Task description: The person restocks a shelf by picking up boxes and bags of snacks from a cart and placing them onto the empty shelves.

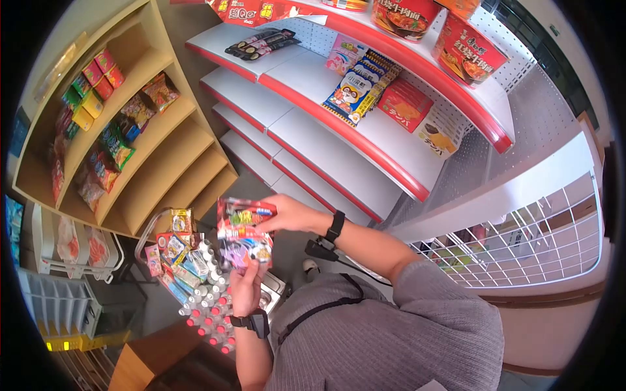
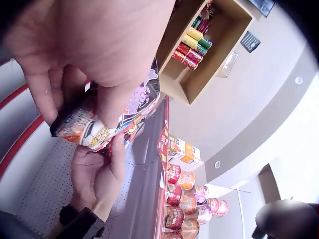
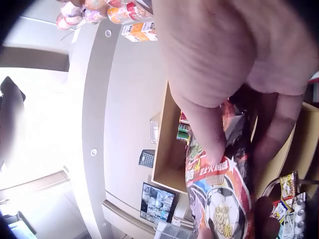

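In the head view, both hands hold a colourful snack packet [image 1: 242, 236] with red, purple and white print. My left hand [image 1: 245, 290] grips its lower end, thumb on the front face. The right hand [image 1: 290, 214] pinches its upper right corner. Seen from the left wrist, the left hand [image 2: 94, 45] curls round one end of the packet [image 2: 134, 107], and the right hand [image 2: 97, 174] is at the other end. In the right wrist view, the thumb of the right hand [image 3: 224, 64] presses on the packet [image 3: 219, 199], which shows a football print.
White shelves with red edges [image 1: 287, 91] carry snack packs and noodle tubs [image 1: 471, 49]. A wooden shelf [image 1: 186, 140] with snacks stands at left. Below are packets [image 1: 176, 251] and red-capped bottles [image 1: 212, 319]. A white wire rack [image 1: 561, 241] is at right.
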Demonstrator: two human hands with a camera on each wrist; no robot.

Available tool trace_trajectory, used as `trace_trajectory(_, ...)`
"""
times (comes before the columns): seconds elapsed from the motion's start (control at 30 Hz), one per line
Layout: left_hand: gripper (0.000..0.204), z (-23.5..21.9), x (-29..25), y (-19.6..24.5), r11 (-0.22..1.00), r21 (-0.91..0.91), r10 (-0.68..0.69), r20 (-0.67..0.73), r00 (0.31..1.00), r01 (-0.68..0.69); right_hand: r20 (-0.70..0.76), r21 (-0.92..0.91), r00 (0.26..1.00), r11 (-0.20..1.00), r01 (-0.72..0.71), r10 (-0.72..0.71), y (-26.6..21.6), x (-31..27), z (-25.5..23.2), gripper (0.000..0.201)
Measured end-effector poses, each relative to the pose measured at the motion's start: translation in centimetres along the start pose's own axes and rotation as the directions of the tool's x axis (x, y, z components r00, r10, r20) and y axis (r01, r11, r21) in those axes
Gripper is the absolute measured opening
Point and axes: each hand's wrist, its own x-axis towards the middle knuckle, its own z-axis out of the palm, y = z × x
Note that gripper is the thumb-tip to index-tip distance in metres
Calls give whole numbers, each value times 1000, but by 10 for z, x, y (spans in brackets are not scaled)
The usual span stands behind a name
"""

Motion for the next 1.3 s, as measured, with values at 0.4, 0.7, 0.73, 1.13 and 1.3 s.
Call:
trace_trajectory(0.4, 34, -13, 15, -7, 979, -204, -40, -74, 996, 24, -577, -597, 759, 790, -139, -302, -169, 108, -308, 50)
trace_trajectory(0.7, 33, -30, 11, -28, 948, -318, -67, -237, 969, -12, -413, -744, 545, -74, -664, -730, -176, 116, -439, 59)
trace_trajectory(0.73, 32, -30, 12, -28, 948, -319, -64, -256, 965, -21, -556, -698, 572, -35, -715, -602, -184, 115, -433, 55)
trace_trajectory(1.13, 30, -25, 22, -33, 944, -330, -80, -293, 953, -22, -272, -887, 886, -259, -382, -376, -180, 124, -427, 24)
trace_trajectory(1.3, 31, -19, 22, -32, 948, -318, -84, -270, 959, -6, -348, -818, 919, -419, -395, -187, -152, 119, -419, 22)
